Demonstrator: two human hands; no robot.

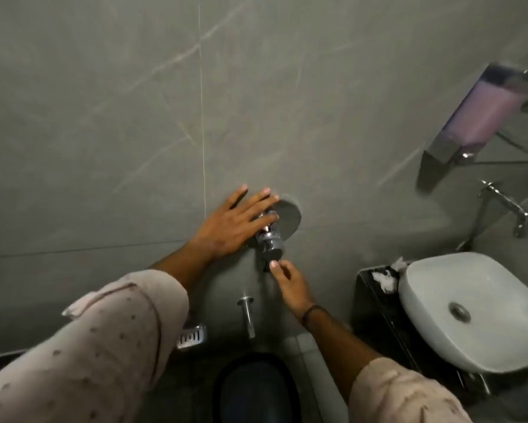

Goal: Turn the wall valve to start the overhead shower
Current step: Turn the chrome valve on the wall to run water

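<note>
Bracing my open left hand (pixel 230 225) flat on the grey tile wall (pixel 104 117), my right fingers (pixel 274 264) touch the chrome cylindrical valve knob (pixel 270 239) at six o'clock, not yet gripping.

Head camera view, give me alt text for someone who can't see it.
A person's left hand lies flat, fingers spread, beside a chrome wall valve on grey tile, while the right hand reaches up to the valve's lower end with its fingertips. A white basin sits at lower right and a spout juts from the wall below the valve.
</note>
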